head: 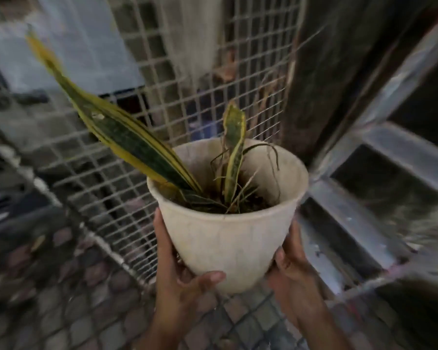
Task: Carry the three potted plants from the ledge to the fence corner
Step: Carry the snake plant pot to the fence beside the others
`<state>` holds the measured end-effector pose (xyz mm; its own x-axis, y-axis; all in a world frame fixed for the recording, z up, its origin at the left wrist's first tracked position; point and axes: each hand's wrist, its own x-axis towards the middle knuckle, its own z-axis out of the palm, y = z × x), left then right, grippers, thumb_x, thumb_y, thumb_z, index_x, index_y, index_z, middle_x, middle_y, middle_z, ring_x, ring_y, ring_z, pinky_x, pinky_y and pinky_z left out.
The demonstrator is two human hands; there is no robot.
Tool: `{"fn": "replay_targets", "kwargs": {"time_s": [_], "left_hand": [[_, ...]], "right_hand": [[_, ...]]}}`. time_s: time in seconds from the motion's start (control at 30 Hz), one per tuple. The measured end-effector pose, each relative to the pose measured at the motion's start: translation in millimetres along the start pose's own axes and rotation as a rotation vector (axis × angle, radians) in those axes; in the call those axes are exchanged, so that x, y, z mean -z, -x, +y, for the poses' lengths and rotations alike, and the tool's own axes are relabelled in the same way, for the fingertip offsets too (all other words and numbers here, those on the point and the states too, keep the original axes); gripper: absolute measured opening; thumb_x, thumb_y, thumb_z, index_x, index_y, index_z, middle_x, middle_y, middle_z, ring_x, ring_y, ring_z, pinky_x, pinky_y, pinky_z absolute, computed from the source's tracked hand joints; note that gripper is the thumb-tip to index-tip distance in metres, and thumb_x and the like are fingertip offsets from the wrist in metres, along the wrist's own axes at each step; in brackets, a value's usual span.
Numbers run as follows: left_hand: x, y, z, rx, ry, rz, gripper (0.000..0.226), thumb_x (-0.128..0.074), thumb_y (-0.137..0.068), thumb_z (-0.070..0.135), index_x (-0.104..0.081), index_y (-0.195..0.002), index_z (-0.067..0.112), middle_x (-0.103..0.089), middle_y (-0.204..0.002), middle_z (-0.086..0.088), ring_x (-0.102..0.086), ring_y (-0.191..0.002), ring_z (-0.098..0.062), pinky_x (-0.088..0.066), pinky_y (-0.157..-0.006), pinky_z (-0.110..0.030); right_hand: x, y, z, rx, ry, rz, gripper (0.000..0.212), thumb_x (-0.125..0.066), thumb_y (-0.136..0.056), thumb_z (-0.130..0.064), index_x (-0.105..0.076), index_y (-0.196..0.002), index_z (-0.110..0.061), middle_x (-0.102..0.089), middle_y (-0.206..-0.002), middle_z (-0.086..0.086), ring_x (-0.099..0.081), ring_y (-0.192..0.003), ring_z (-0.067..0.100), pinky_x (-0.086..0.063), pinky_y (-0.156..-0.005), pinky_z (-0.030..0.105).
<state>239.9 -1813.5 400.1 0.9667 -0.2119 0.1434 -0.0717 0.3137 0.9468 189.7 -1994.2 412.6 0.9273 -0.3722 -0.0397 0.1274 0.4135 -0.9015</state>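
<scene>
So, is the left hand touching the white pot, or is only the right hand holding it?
Touching. The head view shows the left hand pressed against the white pot, thumb across its lower front. The right hand also cups its other side.

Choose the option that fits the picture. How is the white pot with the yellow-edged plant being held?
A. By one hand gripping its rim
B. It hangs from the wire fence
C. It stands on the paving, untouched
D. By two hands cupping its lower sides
D: the left hand and the right hand cup the lower sides of the white pot, which is held above the paving.
</scene>
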Motion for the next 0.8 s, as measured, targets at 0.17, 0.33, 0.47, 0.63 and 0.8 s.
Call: {"fn": "replay_targets", "kwargs": {"time_s": [0.17, 0.33, 0.47, 0.63, 0.8], "left_hand": [[88.2, 22.5, -159.7, 0.003, -0.234, 0.218, 0.151, -0.100, -0.053, 0.055, -0.010, -0.171, 0.027, -0.018, -0.179, -0.013, -0.024, -0.163, -0.043, -0.026, -0.124, -0.077], [156.2, 64.1, -300.3, -0.034, -0.308, 0.208, 0.135, -0.078, -0.060, 0.019, 0.000, -0.170, 0.014, -0.023, -0.175, -0.018, -0.033, -0.159, -0.041, -0.034, -0.122, -0.074], [211.5, 98.9, -407.5, -0.009, -0.334, 0.210, 0.137, -0.080, -0.061, 0.017, 0.003, -0.170, 0.012, -0.019, -0.177, -0.021, -0.030, -0.160, -0.046, -0.029, -0.121, -0.079], [264.3, 128.3, -504.3, 0.009, -0.322, 0.280, 0.136, -0.078, -0.059, 0.018, 0.001, -0.170, 0.011, -0.020, -0.177, -0.019, -0.031, -0.160, -0.044, -0.028, -0.124, -0.076], [282.2, 110.5, -557.6, -0.040, -0.409, 0.292, 0.129, -0.078, -0.059, 0.021, -0.011, -0.169, 0.021, -0.030, -0.174, -0.014, -0.037, -0.157, -0.040, -0.037, -0.121, -0.072]], "right_hand": [[46.3, -31.4, 173.8, -0.196, 0.014, -0.130, 0.095, -0.089, -0.077, -0.032, -0.036, -0.153, -0.048, -0.052, -0.157, -0.018, -0.055, -0.141, 0.014, -0.057, -0.103, 0.047], [103.5, -27.2, 335.3, -0.286, -0.002, -0.254, 0.089, -0.081, -0.082, -0.037, -0.030, -0.154, -0.049, -0.058, -0.146, -0.028, -0.057, -0.138, 0.009, -0.056, -0.104, 0.045], [141.3, -11.3, 448.3, -0.278, -0.014, -0.273, 0.085, -0.080, -0.084, -0.036, -0.033, -0.153, -0.050, -0.045, -0.162, -0.014, -0.049, -0.146, 0.018, -0.049, -0.110, 0.057], [181.8, -7.2, 556.6, -0.342, -0.020, -0.303, 0.079, -0.061, -0.098, -0.013, -0.026, -0.159, -0.049, -0.048, -0.158, -0.019, -0.049, -0.146, 0.017, -0.043, -0.113, 0.066], [203.7, -34.9, 627.8, -0.387, 0.021, -0.344, 0.082, -0.067, -0.094, -0.016, -0.029, -0.155, -0.055, -0.051, -0.153, -0.027, -0.054, -0.140, 0.011, -0.052, -0.106, 0.059]]}}
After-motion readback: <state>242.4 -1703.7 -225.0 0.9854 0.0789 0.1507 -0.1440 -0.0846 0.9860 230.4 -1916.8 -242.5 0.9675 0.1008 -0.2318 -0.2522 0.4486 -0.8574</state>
